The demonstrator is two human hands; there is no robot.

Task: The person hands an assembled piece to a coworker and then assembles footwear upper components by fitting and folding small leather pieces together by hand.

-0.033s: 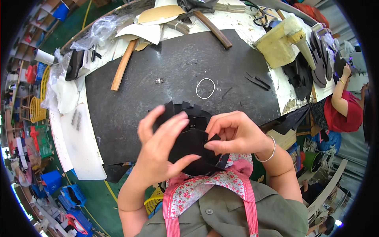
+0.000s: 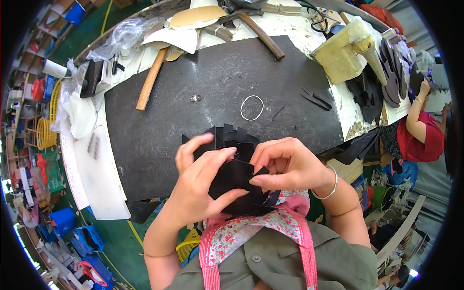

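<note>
Close in front of my apron are black, leather-like pieces with several strap-like strips [image 2: 229, 181]; they look like a shoe upper, though my fingers hide part of it. My left hand [image 2: 193, 181] is curved round its left side, thumb against the near face and fingers over the top. Between thumb and fingertips, my right hand [image 2: 292, 164] pinches a strip end on the right side. Beyond both hands, on a black mat [image 2: 164, 123], lie a white loop [image 2: 263, 107], a small shiny piece [image 2: 195, 98] and dark thread snips [image 2: 317, 100].
Two wooden handles [image 2: 152, 79] [image 2: 261, 35] reach onto the mat's far edge. At the far right stand a yellowish block [image 2: 338, 53] and dark sole-shaped pieces [image 2: 390, 72]. A white board [image 2: 101, 174] lies at the left. Another person in red [image 2: 421, 133] works at the right.
My left hand's fingers have shifted slightly, the forefinger a little lower and closer on the black piece. My right hand keeps its pinch almost unmoved.
</note>
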